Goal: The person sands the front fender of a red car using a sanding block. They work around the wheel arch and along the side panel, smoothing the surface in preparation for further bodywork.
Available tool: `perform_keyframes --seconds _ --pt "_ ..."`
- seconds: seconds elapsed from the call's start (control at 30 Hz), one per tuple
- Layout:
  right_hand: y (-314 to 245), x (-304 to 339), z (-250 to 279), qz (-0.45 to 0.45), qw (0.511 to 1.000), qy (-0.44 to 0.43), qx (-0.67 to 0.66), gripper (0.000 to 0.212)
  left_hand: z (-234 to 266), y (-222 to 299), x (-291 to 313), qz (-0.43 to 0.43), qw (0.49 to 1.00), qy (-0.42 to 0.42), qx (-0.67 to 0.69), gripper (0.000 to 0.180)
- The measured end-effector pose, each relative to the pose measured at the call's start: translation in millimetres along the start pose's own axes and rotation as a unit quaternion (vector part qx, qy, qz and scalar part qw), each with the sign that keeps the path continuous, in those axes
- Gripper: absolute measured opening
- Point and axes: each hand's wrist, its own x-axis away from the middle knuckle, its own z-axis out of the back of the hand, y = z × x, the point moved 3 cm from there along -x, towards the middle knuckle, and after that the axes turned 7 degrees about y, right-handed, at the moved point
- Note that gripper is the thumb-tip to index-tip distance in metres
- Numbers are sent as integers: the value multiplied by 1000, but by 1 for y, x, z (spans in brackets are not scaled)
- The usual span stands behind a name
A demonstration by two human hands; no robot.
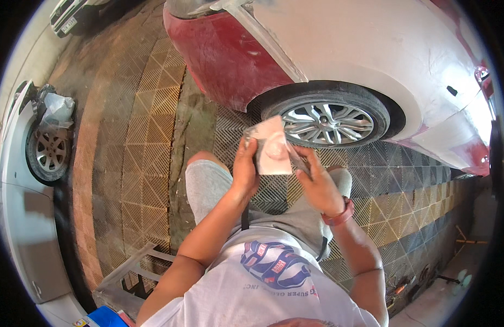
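My left hand point(245, 168) grips a small flat white board point(273, 166) by its left side, the thumb lying along its edge. A smooth pale pink lump of paste point(275, 147) sits on the board. My right hand point(320, 187) has its fingers closed on a thin grey flat blade point(297, 159), held close to the board's right edge; its exact kind is blurred. Both hands are raised over my lap, in front of a car's wheel point(325, 121).
The car's body point(366, 49) beyond the wheel has pale sanded areas, and its bumper point(224, 54) is red. A silver car point(31, 218) stands at the left. A grey metal frame point(137, 267) is near my left elbow. Patterned tiles point(154, 125) cover the floor.
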Motion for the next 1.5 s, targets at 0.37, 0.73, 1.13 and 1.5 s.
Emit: perform_keyframes --seconds 0.37,0.73,1.13,1.5 --pt "-10 -9 31 45 962 82 256 70 5 19 -3 -137 969 -57 -195 59" --pt "-31 22 -9 218 860 -97 452 67 35 5 -7 -154 978 121 -66 50" --pt "40 0 11 147 812 4 565 55 11 -9 12 8 1000 -11 -21 41" --pt "-44 -6 5 170 888 13 426 67 22 -7 0 -124 969 25 -211 66"
